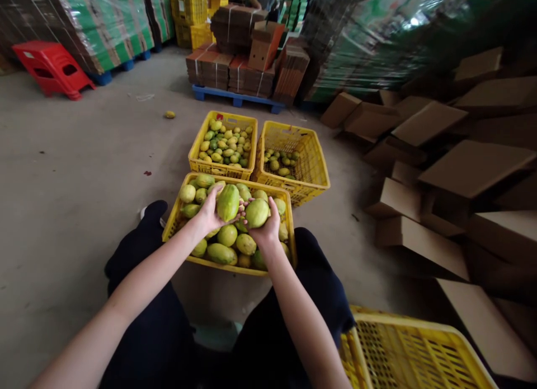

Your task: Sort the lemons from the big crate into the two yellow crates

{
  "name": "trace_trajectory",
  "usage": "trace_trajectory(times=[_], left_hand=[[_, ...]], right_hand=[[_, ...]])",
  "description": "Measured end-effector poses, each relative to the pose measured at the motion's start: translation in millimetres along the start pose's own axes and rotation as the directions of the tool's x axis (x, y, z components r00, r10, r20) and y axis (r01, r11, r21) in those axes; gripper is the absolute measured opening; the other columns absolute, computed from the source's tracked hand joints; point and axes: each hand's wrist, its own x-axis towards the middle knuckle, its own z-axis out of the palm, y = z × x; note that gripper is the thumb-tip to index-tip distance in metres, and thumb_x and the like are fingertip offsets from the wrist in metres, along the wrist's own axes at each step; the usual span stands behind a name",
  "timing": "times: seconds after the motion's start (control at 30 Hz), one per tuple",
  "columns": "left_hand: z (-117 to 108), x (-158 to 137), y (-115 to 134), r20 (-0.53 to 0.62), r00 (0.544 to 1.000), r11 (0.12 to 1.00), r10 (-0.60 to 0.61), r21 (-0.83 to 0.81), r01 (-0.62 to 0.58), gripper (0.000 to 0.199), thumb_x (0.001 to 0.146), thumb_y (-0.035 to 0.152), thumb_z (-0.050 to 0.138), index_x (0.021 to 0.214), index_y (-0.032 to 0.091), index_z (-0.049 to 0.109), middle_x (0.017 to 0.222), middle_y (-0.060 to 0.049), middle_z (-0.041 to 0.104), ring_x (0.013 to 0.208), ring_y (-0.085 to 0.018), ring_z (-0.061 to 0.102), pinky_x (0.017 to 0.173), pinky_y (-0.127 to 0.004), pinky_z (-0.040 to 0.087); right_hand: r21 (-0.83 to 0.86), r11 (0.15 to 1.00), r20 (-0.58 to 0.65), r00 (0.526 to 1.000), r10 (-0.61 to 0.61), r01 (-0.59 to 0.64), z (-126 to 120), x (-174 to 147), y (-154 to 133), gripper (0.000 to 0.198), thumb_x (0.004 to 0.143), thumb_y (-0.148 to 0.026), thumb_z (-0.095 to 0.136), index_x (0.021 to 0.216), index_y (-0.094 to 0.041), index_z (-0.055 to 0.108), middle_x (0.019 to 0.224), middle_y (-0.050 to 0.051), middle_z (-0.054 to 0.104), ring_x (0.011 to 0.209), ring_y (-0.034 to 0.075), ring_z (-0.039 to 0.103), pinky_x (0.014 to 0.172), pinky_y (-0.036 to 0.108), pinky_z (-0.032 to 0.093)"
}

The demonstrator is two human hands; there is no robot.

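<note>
bare forearms (151, 277) over a fruit-filled yellow crate (235, 268): left hand (208, 211) cradles a ribbed papaya-like fruit (228, 202), right hand (268, 229) grips a rounder fruit (257, 213); apparently a side-by-side check, setting either down calling for a loosened hold.

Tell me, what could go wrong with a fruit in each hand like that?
The longer fruit in the left hand and the rounder one in the right hand are close together, so they might knock and bruise. If one slipped, it could mark the fruit in the crate below. Someone might also step on the yellow fruit lying on the floor.
</note>
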Motion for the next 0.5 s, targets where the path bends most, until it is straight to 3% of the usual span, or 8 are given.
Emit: trace_trajectory(times=[0.13, 0.27, 0.4, 0.5], left_hand=[[-2.7, -2.4, 7.4, 0.030, 0.999, 0.997, -0.019, -0.071, 0.022, 0.046, 0.103, 0.053, 0.050, 0.095, 0.013, 0.073, 0.076, -0.008, 0.073, 0.062, -0.017, 0.068, 0.053, -0.025, 0.056], [-4.1, -0.1, 10.5, 0.039, 0.999, 0.995, 0.000, -0.097, 0.004, 0.047, 0.103, 0.052, 0.047, 0.096, 0.013, 0.071, 0.075, -0.008, 0.071, 0.061, -0.016, 0.066, 0.052, -0.025, 0.055], [-1.7, -0.8, 6.2, 0.076, 0.991, 0.987, 0.107, -0.130, -0.097, 0.051, 0.104, 0.052, 0.040, 0.094, 0.013, 0.070, 0.085, -0.013, 0.075, 0.085, -0.024, 0.075, 0.067, -0.031, 0.061], [1.7, -0.8, -3.4, 0.179, 0.969, 0.978, 0.171, -0.150, -0.145, 0.053, 0.102, 0.058, 0.038, 0.091, 0.016, 0.069, 0.100, -0.017, 0.078, 0.108, -0.031, 0.073, 0.081, -0.039, 0.062]], right_hand=[[-0.078, 0.997, 0.071, 0.997, 0.008, -0.003, -3.5, -1.9, -5.4, 0.048, 0.077, -0.069, 0.069, 0.087, -0.022, 0.068, 0.075, 0.004, 0.069, 0.057, 0.019, 0.058, 0.040, 0.028, 0.042], [-0.185, 0.981, 0.176, 0.984, -0.030, 0.063, -3.0, -4.0, -7.1, 0.050, 0.080, -0.072, 0.064, 0.084, -0.023, 0.066, 0.071, 0.003, 0.066, 0.053, 0.018, 0.056, 0.036, 0.027, 0.039], [-0.249, 0.955, 0.040, 0.987, -0.156, 0.162, -5.7, 1.0, -5.8, 0.052, 0.085, -0.073, 0.059, 0.088, -0.022, 0.066, 0.076, 0.005, 0.069, 0.060, 0.022, 0.065, 0.043, 0.033, 0.051], [-0.373, 0.863, -0.042, 0.923, -0.382, 0.340, -7.7, 5.6, 0.5, 0.048, 0.087, -0.068, 0.065, 0.108, -0.024, 0.065, 0.097, 0.006, 0.074, 0.086, 0.026, 0.075, 0.072, 0.043, 0.066]])
